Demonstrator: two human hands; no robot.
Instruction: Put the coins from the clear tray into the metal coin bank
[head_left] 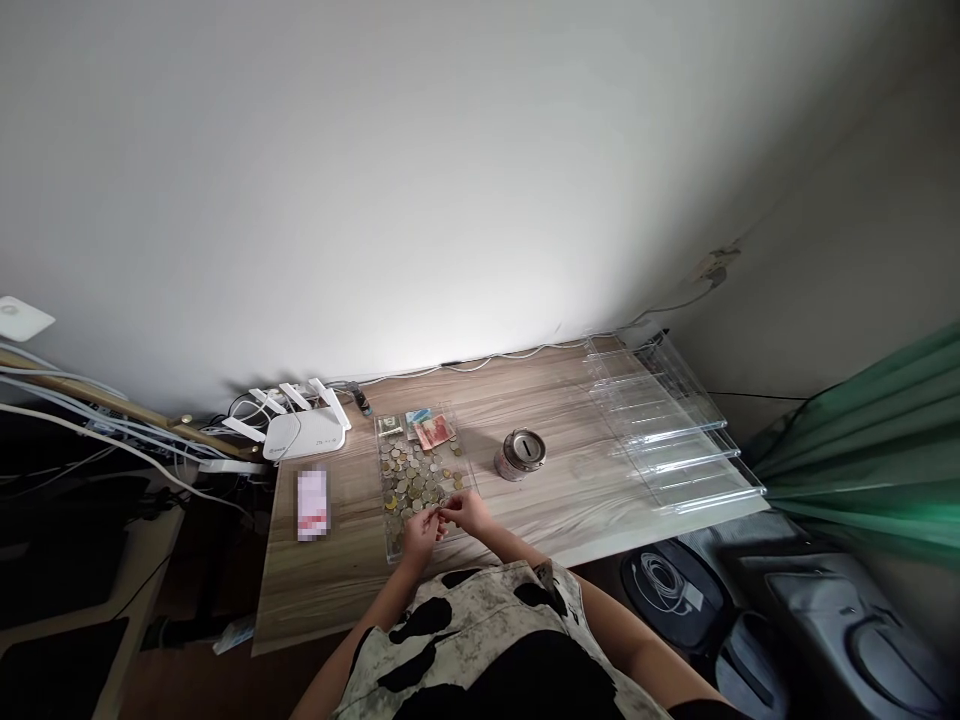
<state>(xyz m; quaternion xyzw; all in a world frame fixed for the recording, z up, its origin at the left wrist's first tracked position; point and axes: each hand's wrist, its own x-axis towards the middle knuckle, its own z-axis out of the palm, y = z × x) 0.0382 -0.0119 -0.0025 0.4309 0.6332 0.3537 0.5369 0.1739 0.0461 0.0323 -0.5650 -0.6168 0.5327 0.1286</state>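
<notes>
Left hand (420,535) and right hand (466,512) meet, fingers pinched on a small coin (439,514); coin tray (394,545) directly at 12 o'clock.

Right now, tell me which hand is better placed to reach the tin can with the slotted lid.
Probably the right hand: it hovers over the near end of the clear tray, on the tin can's side. The left hand sits farther away.

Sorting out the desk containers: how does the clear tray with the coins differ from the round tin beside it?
The clear tray is flat, rectangular, transparent and open-topped, with coins and banknotes showing; the round tin is upright, cylindrical, opaque and closed, with a slotted lid. Both hands hover over the tray, none at the tin. Both stand on the wooden desk.
</notes>
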